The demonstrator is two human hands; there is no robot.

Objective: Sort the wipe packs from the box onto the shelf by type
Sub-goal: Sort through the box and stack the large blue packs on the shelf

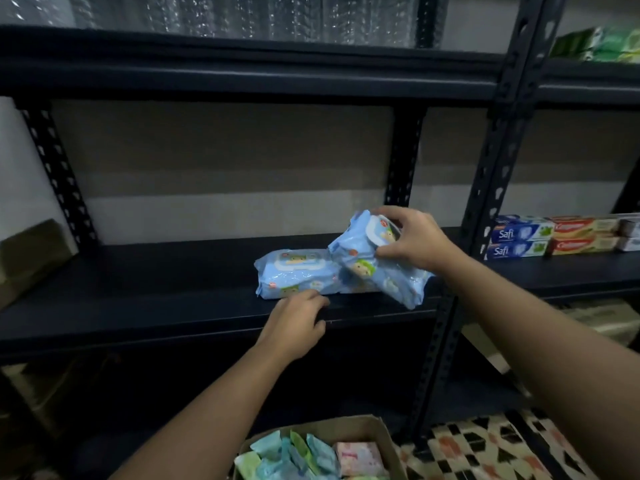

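Note:
A light blue wipe pack [294,273] lies flat on the dark shelf board [156,296]. My left hand [294,323] rests at the board's front edge, its fingertips touching that pack's lower side. My right hand [412,239] grips a second light blue pack [360,261] by its lid end and holds it tilted, its left end over the lying pack's right end. A third pack seems to lie under it, mostly hidden. The cardboard box [363,426] at the bottom holds several packs in green, teal and pink.
Black slotted uprights [485,209] frame the shelf bay. Toothpaste boxes [554,237] are stacked on the right-hand bay's shelf. A brown carton [27,258] sits at the far left of the board. Patterned floor shows beside the box.

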